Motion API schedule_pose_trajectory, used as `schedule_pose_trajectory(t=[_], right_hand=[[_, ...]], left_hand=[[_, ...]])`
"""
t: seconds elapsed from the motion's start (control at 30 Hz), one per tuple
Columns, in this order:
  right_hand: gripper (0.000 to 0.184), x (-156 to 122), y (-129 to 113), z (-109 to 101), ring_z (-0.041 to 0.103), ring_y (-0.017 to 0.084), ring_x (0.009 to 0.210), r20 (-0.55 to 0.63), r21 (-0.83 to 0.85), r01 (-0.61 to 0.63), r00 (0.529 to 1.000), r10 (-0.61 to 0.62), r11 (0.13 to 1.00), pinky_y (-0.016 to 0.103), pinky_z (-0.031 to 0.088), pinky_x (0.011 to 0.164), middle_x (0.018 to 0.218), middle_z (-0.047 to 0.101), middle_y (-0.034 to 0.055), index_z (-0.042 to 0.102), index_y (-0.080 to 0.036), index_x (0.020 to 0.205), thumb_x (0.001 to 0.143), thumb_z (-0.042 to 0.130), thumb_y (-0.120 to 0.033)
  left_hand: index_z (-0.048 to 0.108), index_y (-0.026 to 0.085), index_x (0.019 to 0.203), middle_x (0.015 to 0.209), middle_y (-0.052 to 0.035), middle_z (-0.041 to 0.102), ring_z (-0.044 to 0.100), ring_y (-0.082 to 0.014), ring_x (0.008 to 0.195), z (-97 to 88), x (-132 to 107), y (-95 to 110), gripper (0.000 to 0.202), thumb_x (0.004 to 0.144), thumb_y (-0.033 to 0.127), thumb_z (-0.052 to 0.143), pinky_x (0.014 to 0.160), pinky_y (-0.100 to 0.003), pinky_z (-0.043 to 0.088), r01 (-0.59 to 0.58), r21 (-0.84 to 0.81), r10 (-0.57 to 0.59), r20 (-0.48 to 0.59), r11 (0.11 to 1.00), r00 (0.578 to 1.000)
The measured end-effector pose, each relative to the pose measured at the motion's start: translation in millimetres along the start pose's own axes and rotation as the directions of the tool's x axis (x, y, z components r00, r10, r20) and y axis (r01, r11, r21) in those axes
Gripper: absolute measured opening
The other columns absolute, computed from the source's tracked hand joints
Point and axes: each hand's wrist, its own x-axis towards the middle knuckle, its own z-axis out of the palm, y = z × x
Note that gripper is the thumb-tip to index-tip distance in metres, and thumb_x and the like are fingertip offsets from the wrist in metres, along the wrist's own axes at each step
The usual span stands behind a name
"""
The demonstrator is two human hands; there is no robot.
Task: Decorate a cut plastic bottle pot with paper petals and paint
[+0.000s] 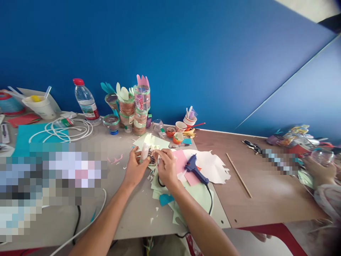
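Here's the left hand (134, 168), curled round the side of a small container (152, 156), thumb and fingers parted about its width. The right hand (167, 165) has its fingers bunched at the opposite side; I can't tell whether they grip anything. So the container sits between the 2 hands, over the table (133, 220). Just right, a blue glue gun (194, 168) lies across pink paper (180, 158) and white paper (217, 167); farther out, 1 wooden stick (239, 175). Behind, decorated cups (141, 122) stand near a red-capped bottle (86, 103). Far right, a co-worker's hand (321, 172) holds a clear cup (323, 156).
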Motion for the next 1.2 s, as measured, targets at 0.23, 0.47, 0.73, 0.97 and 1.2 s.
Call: schedule_pose_trajectory(t=[0.23,0.47,0.73,0.97,1.2], right_hand=[[0.037,-0.7,5.4,-3.5,0.058,0.019,0.087,-0.068,0.013,-0.047,0.997,0.048,0.999,0.035,0.050,0.077,0.093,0.055,0.0087,0.066,-0.021,0.107,0.087,0.037,-0.010],[0.035,0.6,13.2,0.5,0.058,0.021,0.092,-0.082,0.063,-0.154,0.984,0.159,0.986,0.038,0.049,0.082,0.101,0.058,0.0118,0.060,-0.017,0.112,0.084,0.041,-0.014],[0.033,-4.1,16.1,3.1,0.063,0.020,0.079,0.172,0.309,-0.477,0.879,0.446,0.823,0.037,0.053,0.076,0.093,0.065,0.0098,0.059,-0.014,0.109,0.082,0.048,-0.028],[0.033,-7.0,18.3,9.8,0.064,0.023,0.093,0.193,0.346,-0.455,0.891,0.412,0.821,0.039,0.054,0.081,0.102,0.065,0.0120,0.060,-0.017,0.107,0.078,0.047,-0.027],[0.030,-8.6,9.8,9.3,0.065,0.023,0.092,0.245,0.312,-0.379,0.918,0.312,0.871,0.038,0.053,0.081,0.100,0.066,0.0108,0.062,-0.018,0.105,0.080,0.046,-0.024]], left_hand=[[0.031,0.020,0.135,0.126,-0.0136,0.055,0.061,-0.0201,0.102,0.5,1.2,-0.1,0.067,0.076,0.031,0.062,0.079,-0.032,0.051,0.018,-0.043,-0.017,0.013,0.999,1.000],[0.034,0.019,0.132,0.130,-0.0150,0.054,0.060,-0.0211,0.109,0.8,2.9,-2.9,0.062,0.078,0.029,0.061,0.084,-0.033,0.050,0.017,-0.143,-0.017,-0.002,0.990,1.000],[0.041,0.019,0.125,0.132,-0.0152,0.053,0.058,-0.0233,0.115,2.1,0.7,12.0,0.060,0.070,0.016,0.065,0.092,-0.036,0.049,0.021,-0.287,-0.058,-0.121,0.958,0.991],[0.045,0.018,0.122,0.128,-0.0140,0.057,0.061,-0.0231,0.110,0.0,1.9,11.5,0.056,0.069,0.016,0.063,0.092,-0.037,0.049,-0.014,-0.300,-0.025,-0.127,0.954,0.992],[0.050,0.018,0.121,0.120,-0.0116,0.063,0.063,-0.0243,0.106,-2.0,3.4,1.3,0.051,0.074,0.035,0.064,0.086,-0.036,0.051,-0.057,-0.222,0.047,-0.051,0.973,0.998]])
